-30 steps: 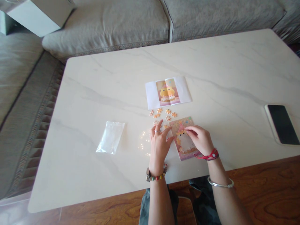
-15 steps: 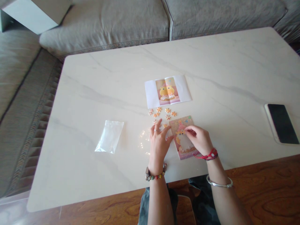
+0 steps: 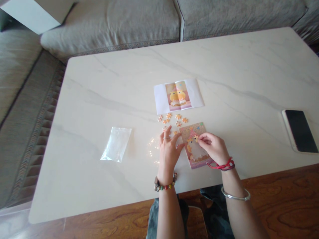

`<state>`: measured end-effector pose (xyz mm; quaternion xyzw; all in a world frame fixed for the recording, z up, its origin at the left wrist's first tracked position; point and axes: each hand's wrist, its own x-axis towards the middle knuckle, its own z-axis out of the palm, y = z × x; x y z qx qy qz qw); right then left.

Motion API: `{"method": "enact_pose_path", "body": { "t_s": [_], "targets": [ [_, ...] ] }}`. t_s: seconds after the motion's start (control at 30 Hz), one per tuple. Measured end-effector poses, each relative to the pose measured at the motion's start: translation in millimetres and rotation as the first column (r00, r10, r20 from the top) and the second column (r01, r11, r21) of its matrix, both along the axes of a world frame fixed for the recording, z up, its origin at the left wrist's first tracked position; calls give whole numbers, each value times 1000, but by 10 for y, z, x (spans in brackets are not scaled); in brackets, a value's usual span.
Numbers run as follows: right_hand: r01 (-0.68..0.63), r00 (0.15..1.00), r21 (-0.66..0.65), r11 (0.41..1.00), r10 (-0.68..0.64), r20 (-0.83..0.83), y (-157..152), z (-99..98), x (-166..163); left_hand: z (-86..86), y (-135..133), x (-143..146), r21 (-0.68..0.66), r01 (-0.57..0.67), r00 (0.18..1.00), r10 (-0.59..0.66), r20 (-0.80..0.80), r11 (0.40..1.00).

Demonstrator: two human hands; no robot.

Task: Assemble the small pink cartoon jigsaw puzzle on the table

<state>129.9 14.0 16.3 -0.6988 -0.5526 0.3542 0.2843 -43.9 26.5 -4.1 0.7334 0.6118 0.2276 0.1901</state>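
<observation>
A partly filled jigsaw puzzle (image 3: 187, 132) lies on the white table, its middle a pale gap with no pieces. My right hand (image 3: 213, 146) pinches a small yellow-orange puzzle piece (image 3: 196, 138) between thumb and fingertips, over the upper part of the gap. My left hand (image 3: 169, 146) rests at the puzzle's left edge, fingers spread, thumb near the frame. Several loose puzzle pieces (image 3: 178, 117) lie above and partly beneath the left hand, which hides some of them.
Beyond the pieces lies a creased paper sheet (image 3: 160, 98) with a printed picture of a yellow character. A clear plastic bag (image 3: 116, 144) is on the left, a phone (image 3: 300, 131) on the far right. Grey sofas (image 3: 119, 23) border the marble-patterned table (image 3: 99, 189).
My right hand has shifted slightly right and back from the gap's top, so the pinched piece now shows. The left hand has hardly moved.
</observation>
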Motion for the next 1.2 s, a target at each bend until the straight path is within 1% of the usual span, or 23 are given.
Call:
{"method": "enact_pose_path", "body": {
  "t_s": [0.07,0.17,0.2,0.27,0.33,0.43,0.53,0.7,0.83,0.9,1.07,1.13,1.2],
  "targets": [
    [-6,998,-36,999,3,-61,-8,14,-8,6,1,1,-2,1,1000,-1,2,1000],
    [-70,988,-122,990,51,-148,-9,32,-27,15,0,1,-13,1,1000,0,2,1000],
    [-78,982,-156,985,49,-180,-7,32,-35,15,-1,0,-16,0,1000,0,2,1000],
    [-52,965,-204,978,-3,-261,-2,20,-53,11,-2,-2,-16,-2,1000,2,2,1000],
    [-10,938,-216,976,-66,-341,1,-3,-67,5,-3,-3,-11,-2,1000,2,0,1000],
    [32,915,-225,974,-119,-386,-1,-26,-76,5,-1,-2,-6,-4,1000,4,-7,1000],
    [46,942,-247,968,-124,-311,-13,-19,-76,9,1,-2,-11,-9,1000,9,-18,1000],
    [18,988,-257,966,-57,-144,-18,9,-74,-5,-2,-8,-7,-7,1000,7,-27,1000],
    [-38,999,-170,985,36,-14,-4,27,-93,-8,-5,-9,1,-11,1000,11,-21,1000],
    [-38,999,-131,991,42,29,-1,38,-116,2,-5,-7,-1,-11,1000,11,-18,1000],
    [5,1000,-145,989,-6,-7,-10,50,-159,19,-6,-1,-13,-15,1000,15,-15,1000],
    [0,999,-161,987,-6,-33,-14,45,-167,13,-8,-3,-16,-15,1000,14,-11,1000],
    [0,1000,-180,984,-5,-23,-15,36,-177,2,-9,-7,-18,-15,1000,15,-9,1000]
  ]
}}
